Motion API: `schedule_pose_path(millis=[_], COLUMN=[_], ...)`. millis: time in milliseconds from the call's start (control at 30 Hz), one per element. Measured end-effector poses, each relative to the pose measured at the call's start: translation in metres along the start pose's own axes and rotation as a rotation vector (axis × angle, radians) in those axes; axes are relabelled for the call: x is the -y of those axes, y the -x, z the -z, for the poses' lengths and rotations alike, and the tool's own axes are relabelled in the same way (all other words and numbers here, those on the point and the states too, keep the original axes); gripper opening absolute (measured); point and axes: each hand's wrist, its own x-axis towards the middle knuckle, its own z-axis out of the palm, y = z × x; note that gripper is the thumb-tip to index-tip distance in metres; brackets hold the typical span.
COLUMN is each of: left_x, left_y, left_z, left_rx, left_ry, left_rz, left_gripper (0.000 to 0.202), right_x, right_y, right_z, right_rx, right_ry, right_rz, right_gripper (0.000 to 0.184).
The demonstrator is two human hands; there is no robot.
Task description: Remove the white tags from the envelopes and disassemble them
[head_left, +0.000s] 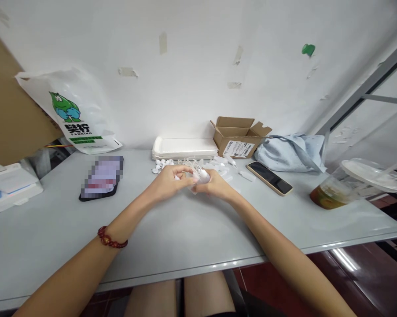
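Note:
My left hand and my right hand meet over the middle of the grey table. Both are curled around a small white plastic piece held between them. My left wrist wears a red bead bracelet. Just beyond the hands lies a scatter of several small white plastic parts, and behind those a stack of white trays stands against the wall.
An open cardboard box, a light blue cloth bag and a phone lie at the right. A lidded plastic cup is near the right edge. A dark pad, white plastic bag and white device sit left.

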Motion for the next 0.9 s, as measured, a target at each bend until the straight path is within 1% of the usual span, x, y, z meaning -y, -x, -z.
schedule_pose_path(millis=[133,267,367,500,633,800,900], left_x=[-0.001,-0.001,0.001,0.003,0.002,0.000,0.003], left_y=[0.001,0.001,0.001,0.000,0.001,0.001,-0.001], left_z=[0.001,0.006,0.006,0.002,-0.002,-0.003,-0.006], left_rx=[0.019,-0.006,-0.029,-0.061,-0.113,-0.157,-0.167], left_ry=[-0.074,-0.118,-0.149,-0.179,-0.170,-0.201,-0.205], left_rz=[-0.074,-0.117,-0.134,-0.150,-0.138,-0.113,-0.110], left_gripper=[0.020,0.020,0.021,0.018,0.017,0.019,0.025], right_x=[-0.003,-0.003,-0.002,-0.002,-0.002,-0.003,-0.004], right_y=[-0.002,-0.002,-0.003,-0.002,-0.002,-0.002,-0.002], right_z=[-0.001,0.001,0.001,0.002,0.003,0.003,0.002], right_rx=[-0.111,-0.182,-0.195,-0.191,-0.209,-0.236,-0.225], right_ry=[0.196,0.381,0.428,0.475,0.527,0.614,0.644], right_rz=[0.087,0.138,0.151,0.175,0.178,0.172,0.180], right_gripper=[0.022,0.019,0.018,0.015,0.015,0.016,0.018])
